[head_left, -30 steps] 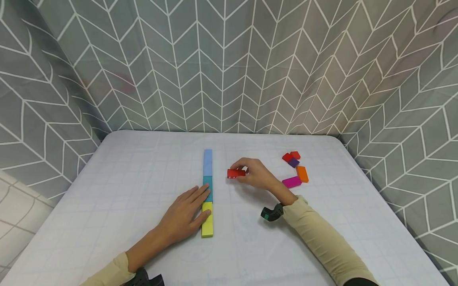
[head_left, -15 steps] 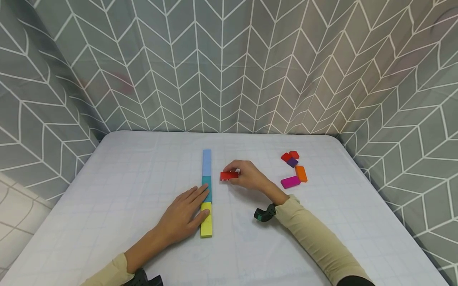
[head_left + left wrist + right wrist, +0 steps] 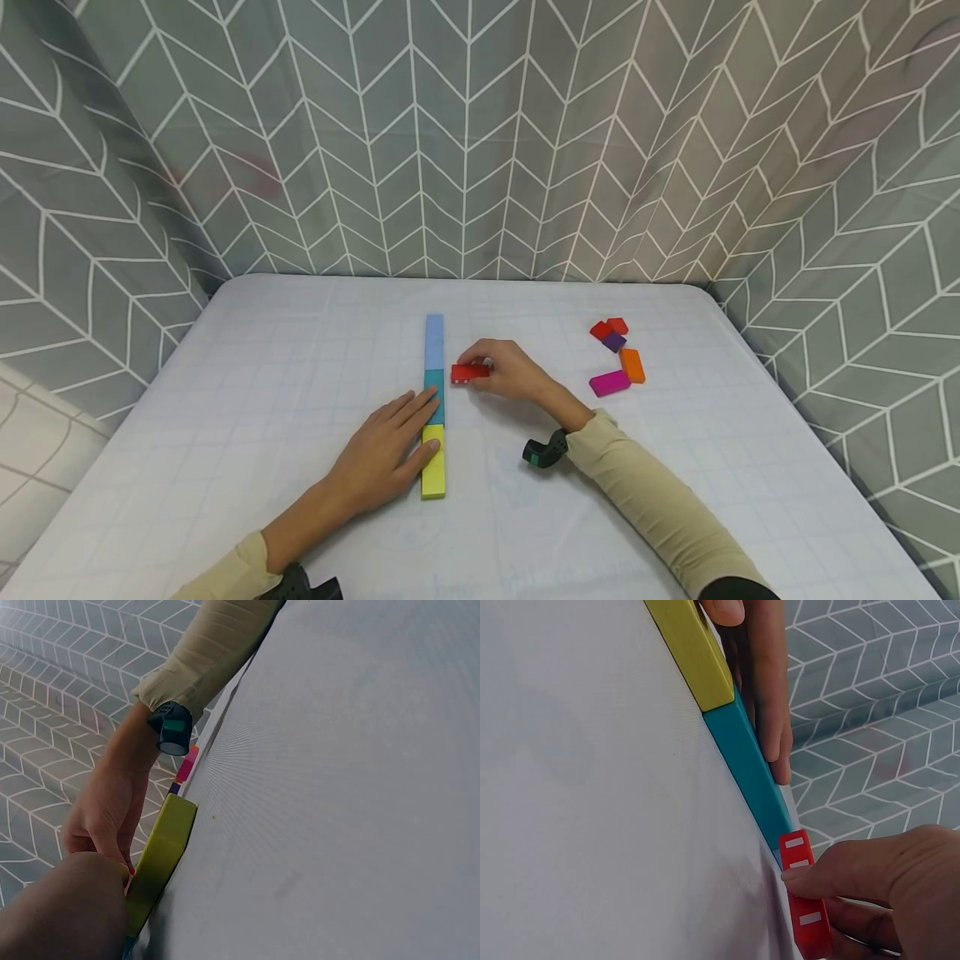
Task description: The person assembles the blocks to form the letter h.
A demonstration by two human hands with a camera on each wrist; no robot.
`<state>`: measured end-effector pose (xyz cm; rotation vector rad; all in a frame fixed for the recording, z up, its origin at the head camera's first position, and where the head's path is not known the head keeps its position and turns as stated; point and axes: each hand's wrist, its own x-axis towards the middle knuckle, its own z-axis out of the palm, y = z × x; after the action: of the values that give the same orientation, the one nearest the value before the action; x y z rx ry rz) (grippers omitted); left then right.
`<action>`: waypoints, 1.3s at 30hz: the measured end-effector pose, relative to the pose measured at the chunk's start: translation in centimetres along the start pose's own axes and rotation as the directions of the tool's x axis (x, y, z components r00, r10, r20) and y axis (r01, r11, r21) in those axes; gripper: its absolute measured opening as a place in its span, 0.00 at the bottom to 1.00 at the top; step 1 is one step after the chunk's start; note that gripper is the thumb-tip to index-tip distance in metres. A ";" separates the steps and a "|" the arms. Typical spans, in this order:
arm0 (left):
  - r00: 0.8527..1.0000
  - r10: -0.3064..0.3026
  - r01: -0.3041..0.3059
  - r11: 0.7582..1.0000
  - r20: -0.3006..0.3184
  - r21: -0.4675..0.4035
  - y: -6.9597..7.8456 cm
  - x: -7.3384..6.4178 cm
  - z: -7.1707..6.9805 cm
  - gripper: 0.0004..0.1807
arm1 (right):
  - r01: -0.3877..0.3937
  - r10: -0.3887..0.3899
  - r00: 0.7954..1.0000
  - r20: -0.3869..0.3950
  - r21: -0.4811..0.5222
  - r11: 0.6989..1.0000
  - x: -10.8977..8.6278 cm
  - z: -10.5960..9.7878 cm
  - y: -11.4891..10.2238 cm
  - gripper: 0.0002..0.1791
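Red block [image 3: 461, 374] pinched in my right hand [image 3: 513, 371], just right of the teal block [image 3: 751, 776]; my left hand [image 3: 382, 458], fingers outstretched, touches that and the yellow block [image 3: 433, 481].

gray chevron curtain [image 3: 465, 142], white table [image 3: 225, 400], pale tiles [image 3: 37, 454]

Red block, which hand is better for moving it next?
Probably the right hand: it pinches the red block, close to the teal block. The left hand is spread at the teal block and yellow block, so it may be better for steadying those.
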<state>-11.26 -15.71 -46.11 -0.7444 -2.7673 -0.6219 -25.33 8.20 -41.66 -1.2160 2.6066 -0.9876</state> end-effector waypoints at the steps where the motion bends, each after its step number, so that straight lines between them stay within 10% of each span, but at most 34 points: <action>1: 1.000 0.000 0.000 1.000 0.001 -0.001 0.0 0.0 0.0 0.35 | -0.002 0.002 1.000 0.002 -0.002 1.000 0.1 0.1 0.0 0.18; 39: 1.000 0.003 -0.002 1.000 0.010 -0.010 0.2 0.0 -0.2 0.34 | 0.044 -0.044 0.999 0.011 -0.055 0.997 0.3 0.2 0.0 0.20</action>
<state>-11.15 -15.67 -45.89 -0.7552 -2.7743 -0.6338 -25.44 7.85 -41.79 -1.2927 2.6278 -0.9203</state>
